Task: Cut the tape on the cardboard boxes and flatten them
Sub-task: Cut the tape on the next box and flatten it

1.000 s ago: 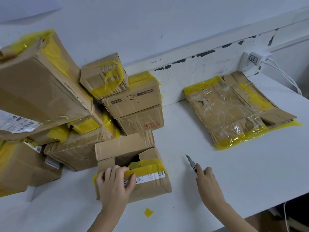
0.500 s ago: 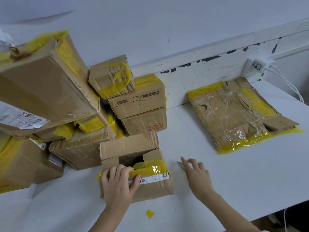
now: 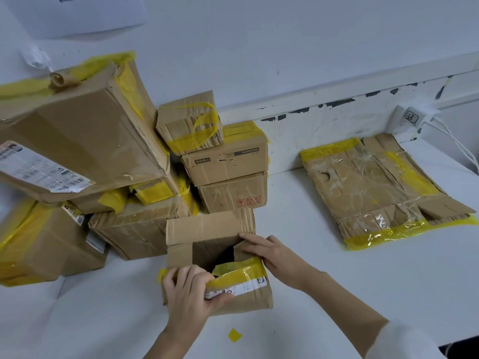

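On table front, open box [image 3: 216, 268] w/ yellow tape. Left hand [image 3: 190, 294] grips near flap; right hand [image 3: 274, 251], fingers straight, presses far-right flap. Looks light, soft, creased cardboard; best held at flap edges.

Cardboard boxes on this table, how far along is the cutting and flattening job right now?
Early on. Done: one flattened box lies at the right by the wall. In hand: the open box at the front, top flaps up, with the left hand gripping its taped near edge and the right hand on its right flap. Left: the stack of taped boxes on the left, all unflattened.
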Available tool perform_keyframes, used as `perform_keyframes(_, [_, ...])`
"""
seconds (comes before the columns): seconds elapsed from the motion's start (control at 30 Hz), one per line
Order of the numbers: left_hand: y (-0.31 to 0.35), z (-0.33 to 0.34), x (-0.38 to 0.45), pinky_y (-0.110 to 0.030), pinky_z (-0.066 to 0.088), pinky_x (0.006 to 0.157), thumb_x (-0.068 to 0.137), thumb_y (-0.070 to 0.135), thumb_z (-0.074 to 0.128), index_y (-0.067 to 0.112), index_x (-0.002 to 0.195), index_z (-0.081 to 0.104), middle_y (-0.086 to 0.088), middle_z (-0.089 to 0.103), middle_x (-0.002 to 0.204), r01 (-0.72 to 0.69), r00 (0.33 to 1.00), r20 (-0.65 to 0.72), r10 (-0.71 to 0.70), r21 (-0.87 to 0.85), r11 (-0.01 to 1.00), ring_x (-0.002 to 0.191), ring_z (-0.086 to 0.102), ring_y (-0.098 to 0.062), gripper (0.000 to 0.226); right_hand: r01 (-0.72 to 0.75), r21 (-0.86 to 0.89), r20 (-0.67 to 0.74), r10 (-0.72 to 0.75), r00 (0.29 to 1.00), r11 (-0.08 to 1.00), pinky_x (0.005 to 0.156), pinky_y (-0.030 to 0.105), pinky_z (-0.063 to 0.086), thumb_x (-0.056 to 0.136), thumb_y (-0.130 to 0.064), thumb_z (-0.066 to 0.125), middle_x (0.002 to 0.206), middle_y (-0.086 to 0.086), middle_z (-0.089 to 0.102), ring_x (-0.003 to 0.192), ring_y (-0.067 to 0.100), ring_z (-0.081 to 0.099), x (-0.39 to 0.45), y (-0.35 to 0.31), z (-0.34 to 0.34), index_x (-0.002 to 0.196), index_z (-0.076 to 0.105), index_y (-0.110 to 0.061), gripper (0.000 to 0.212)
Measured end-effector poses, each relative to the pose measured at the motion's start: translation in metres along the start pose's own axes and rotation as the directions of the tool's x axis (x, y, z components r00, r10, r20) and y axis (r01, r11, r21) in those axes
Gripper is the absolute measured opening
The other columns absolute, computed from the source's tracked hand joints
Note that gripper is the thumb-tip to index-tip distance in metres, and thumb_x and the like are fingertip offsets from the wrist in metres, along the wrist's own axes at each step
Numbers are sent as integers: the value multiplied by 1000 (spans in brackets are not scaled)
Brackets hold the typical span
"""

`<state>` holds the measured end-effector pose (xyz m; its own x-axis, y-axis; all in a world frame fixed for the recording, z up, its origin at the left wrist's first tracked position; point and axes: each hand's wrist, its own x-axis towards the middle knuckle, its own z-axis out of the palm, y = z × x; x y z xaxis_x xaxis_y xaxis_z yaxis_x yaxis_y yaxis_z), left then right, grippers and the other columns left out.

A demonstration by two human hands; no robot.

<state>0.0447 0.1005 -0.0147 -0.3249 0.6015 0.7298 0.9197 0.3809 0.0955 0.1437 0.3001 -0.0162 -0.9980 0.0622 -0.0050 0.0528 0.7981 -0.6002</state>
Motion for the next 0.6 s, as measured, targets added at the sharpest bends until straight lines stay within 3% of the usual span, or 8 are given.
perform_keyframes(0.13, [1, -1, -3, -36, 29, 79, 89, 66, 34, 20, 79, 39, -2, 57, 58, -38, 999, -31, 38, -4, 999, 76, 44, -12, 47, -17, 2, 3, 17, 1000, 1000, 88, 22, 36, 100, -6, 31, 153, -22, 17, 94, 11, 33, 1, 0, 1, 135, 46, -31, 46])
perform_keyframes(0.27, [-3, -6, -4, -35, 28, 76, 90, 64, 35, 19, 78, 36, -2, 55, 58, -2, 1000, -29, 3, 9, 1000, 72, 41, -13, 47, -42, 61, -62, 46, 997, 997, 92, 25, 36, 96, 4, 31, 147, -25, 13, 103, 22, 45, 0, 7, 1, 140, 40, -26, 54])
perform_keyframes(0.4, [0, -11, -5, -35, 26, 80, 90, 61, 39, 18, 78, 37, -1, 56, 65, -33, 999, -31, 33, -5, 999, 73, 42, -14, 45, -38, 70, -67, 43, 997, 997, 95, 27, 38, 96, 4, 31, 143, -32, 13, 104, 23, 47, -3, 10, 3, 140, 41, -28, 56])
perform_keyframes(0.53, [-1, -25, -16, -32, 20, 95, 96, 40, 44, 22, 82, 46, 9, 50, 84, -109, 993, -35, 109, 16, 994, 82, 52, -12, 23, -46, 83, -61, 51, 997, 996, 98, 27, 37, 96, 3, 31, 142, -33, 13, 110, 22, 46, -3, 6, 1, 140, 41, -28, 55])
perform_keyframes(0.6, [1, -33, -29, -33, 19, 102, 99, 26, 38, 23, 75, 61, 4, 64, 77, -89, 996, 1, 89, 21, 996, 86, 56, -10, 33, -70, 130, -48, 77, 996, 989, 101, 17, 29, 97, 2, 29, 144, -30, 13, 120, 19, 42, -4, 0, -1, 141, 41, -27, 53])
